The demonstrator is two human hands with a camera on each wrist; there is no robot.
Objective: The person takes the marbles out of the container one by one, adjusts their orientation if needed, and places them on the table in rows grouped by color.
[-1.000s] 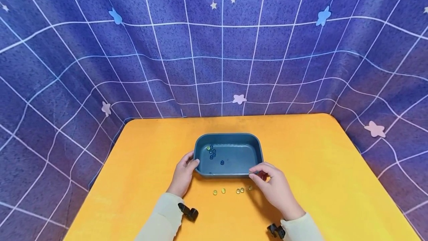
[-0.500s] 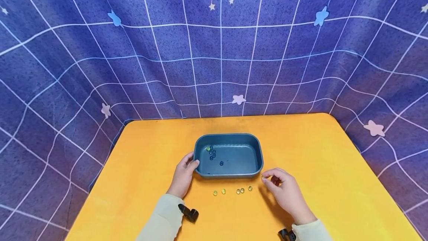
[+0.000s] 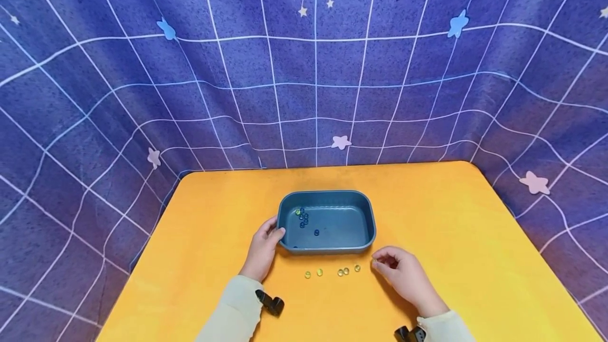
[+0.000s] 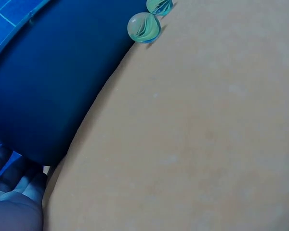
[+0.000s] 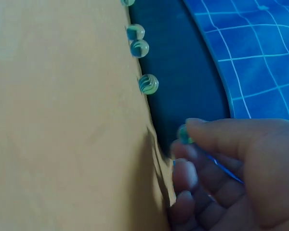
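My left hand grips the left end of a dark blue rectangular tray, thumb at the rim and fingers along the outside. Off the tray's front right corner, my right hand pinches a glass marble between thumb and forefinger, as the right wrist view shows. Several marbles lie in the tray, mostly clustered at its left, among them a yellowish marble. In front of the tray several clear marbles with yellow-green swirls form a loose row; the rightmost marble is nearest my right hand.
The tray stands on a yellow tabletop with rounded far corners. A purple-blue curtain with a white grid and stars surrounds it at the back and sides. Each wrist carries a small black camera.
My right hand has drawn back from the tray's front right corner, rightward and toward me, still pinching the marble. My left hand keeps its hold; the tray and the row stay put.
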